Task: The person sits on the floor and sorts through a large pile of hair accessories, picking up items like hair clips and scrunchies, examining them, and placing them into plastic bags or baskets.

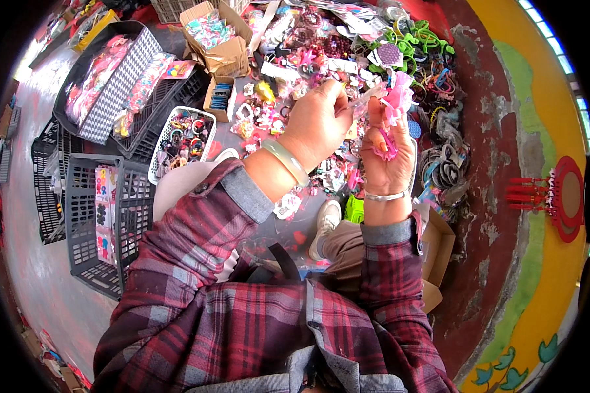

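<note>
My left hand [316,121], with a pale bangle at its wrist, is closed in a pinch. A clear, film-like plastic piece [366,99] stretches from its fingertips toward the other hand. My right hand [388,162], wearing a silver bangle, is raised palm toward me with its fingers curled. Between its fingers is a bright pink, ribbon-like hair ornament [398,99]. A darker pink piece [387,147] shows lower against the palm; I cannot tell whether it belongs to the same ornament. Below both hands spreads a large pile of small hair accessories [308,65].
On the left stand a grey plastic crate [78,223], a white basket [208,145] of hair ties and a houndstooth-patterned box [115,92]. Cardboard boxes [233,60] sit behind. Green headbands [426,39] lie at far right, near the painted wall [498,150]. An open carton [438,252] stands beside my right forearm.
</note>
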Motion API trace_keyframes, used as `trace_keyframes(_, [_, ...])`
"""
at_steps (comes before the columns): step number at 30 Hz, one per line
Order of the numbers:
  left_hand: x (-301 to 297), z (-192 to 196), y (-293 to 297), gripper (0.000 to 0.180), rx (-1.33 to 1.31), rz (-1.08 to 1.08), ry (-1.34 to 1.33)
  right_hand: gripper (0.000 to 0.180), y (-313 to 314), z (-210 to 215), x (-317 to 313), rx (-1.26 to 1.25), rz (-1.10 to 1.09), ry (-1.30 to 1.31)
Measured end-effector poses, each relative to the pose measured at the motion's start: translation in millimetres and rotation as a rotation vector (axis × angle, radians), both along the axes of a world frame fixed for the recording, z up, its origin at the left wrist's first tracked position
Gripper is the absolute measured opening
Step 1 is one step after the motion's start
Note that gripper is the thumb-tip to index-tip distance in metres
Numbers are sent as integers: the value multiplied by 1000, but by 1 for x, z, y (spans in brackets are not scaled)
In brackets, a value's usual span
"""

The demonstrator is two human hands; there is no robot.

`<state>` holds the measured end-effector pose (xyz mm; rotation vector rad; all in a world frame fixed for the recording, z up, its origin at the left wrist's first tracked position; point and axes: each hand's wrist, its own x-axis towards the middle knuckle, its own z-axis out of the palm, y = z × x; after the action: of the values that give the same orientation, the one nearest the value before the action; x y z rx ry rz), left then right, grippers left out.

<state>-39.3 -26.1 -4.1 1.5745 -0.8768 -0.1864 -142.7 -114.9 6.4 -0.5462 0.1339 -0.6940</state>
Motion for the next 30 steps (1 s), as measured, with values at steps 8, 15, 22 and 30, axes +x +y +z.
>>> trace_keyframes(8, [-8,-4,-5,13,55,41,-111,25,4,4,-4,175,175,-258])
trace_keyframes(15, [-4,-1,-4,14,-11,70,-36,23,8,7,2,51,3,81])
trace_keyframes(22, [-2,2,-1,14,9,69,-98,6,16,11,6,-196,-289,488])
trace_keyframes(30, [-5,-1,-1,18,26,18,-231,3,17,15,6,-373,-309,629])
